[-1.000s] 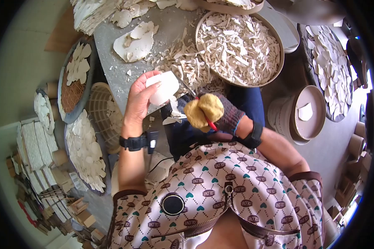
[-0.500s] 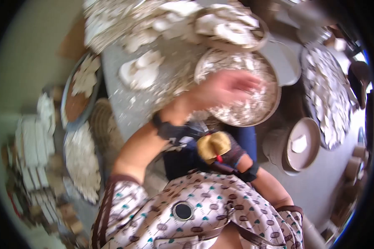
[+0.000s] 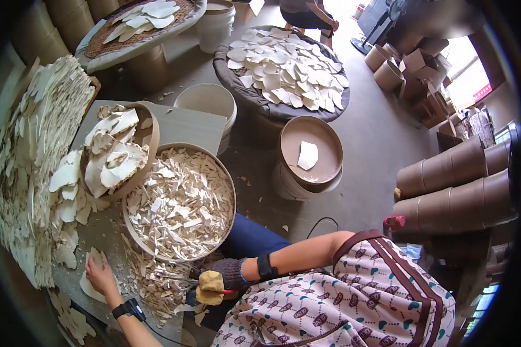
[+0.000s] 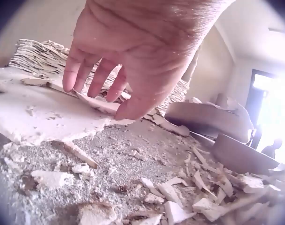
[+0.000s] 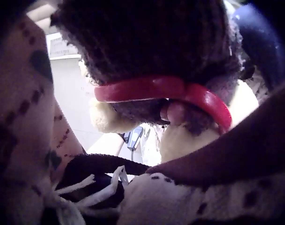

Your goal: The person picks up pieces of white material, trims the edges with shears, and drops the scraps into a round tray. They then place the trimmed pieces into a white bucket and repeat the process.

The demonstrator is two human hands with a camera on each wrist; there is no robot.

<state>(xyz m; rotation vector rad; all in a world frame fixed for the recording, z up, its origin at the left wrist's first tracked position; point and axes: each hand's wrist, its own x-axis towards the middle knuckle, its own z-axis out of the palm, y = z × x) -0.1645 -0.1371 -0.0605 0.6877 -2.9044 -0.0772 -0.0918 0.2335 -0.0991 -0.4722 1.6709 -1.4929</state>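
Note:
My bare left hand (image 3: 101,279) reaches over the grey table to a flat, off-white, shell-like piece (image 3: 91,292). In the left wrist view its fingers (image 4: 99,79) point down, fairly straight and slightly spread, with thumb and fingertips right at the edge of a thin piece lying on a broader sheet (image 4: 39,117). My right hand (image 3: 233,272), in a dark knitted glove, grips red-handled scissors (image 5: 147,89) low by the lap. Yellow padding (image 3: 211,287) covers part of that grip. The scissor blades point toward the scraps and are partly hidden.
A round tub (image 3: 126,217) full of cut strips stands beside the left hand, below a smaller tray (image 3: 154,130) of larger pieces. Stacked sheets (image 3: 32,173) line the table's far left. A bucket (image 3: 283,179) and a cloth-lined round tray (image 3: 223,72) stand beyond. Another person (image 3: 307,8) is in the background.
My left hand no longer has the white piece it held beside the scissors; it swung over the strip tub, then down to the table. The head view has turned right. My right hand keeps the scissors.

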